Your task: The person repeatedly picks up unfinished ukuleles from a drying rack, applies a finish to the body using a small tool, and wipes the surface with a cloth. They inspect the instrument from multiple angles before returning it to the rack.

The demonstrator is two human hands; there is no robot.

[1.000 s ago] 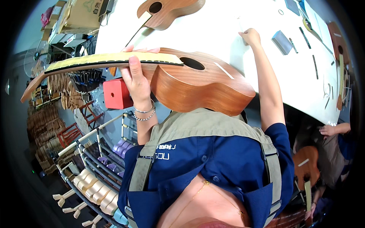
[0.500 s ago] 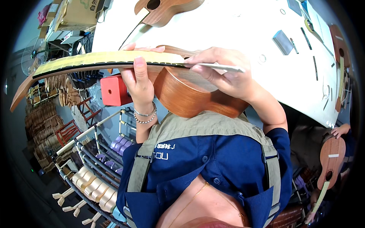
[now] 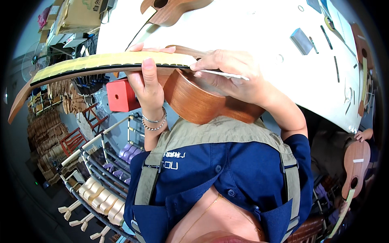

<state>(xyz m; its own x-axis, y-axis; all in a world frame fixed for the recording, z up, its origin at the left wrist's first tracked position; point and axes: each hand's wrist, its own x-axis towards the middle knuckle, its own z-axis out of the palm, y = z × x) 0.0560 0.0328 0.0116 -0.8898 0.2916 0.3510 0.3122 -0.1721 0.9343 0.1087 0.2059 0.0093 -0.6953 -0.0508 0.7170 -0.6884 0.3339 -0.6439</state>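
A brown wooden ukulele [image 3: 194,97] lies across my front, its body against my apron and its neck reaching left. Yellow tape [image 3: 109,62] covers the top of the fretboard, leaving the dark edge bare. My left hand [image 3: 150,81] is wrapped round the neck close to the body, thumb on the near side. Between the fingers and thumb of my right hand [image 3: 235,75] is a thin, flat, pale strip-like tool [image 3: 227,74]. Its tip is by the body end of the fretboard edge; whether it touches is hidden by my fingers.
Another ukulele [image 3: 174,12] lies on the white table [image 3: 243,32] ahead. A grey-blue block [image 3: 301,41] and several slim tools are at the right. A red box [image 3: 121,95] stands beside my left wrist. A rack [image 3: 101,198] holds instrument parts at lower left. At far right a person holds a ukulele [image 3: 356,166].
My right hand and the pale tool have moved slightly left, and the tool is seen more edge-on. The ukulele has shifted a little left, its head end slightly lower.
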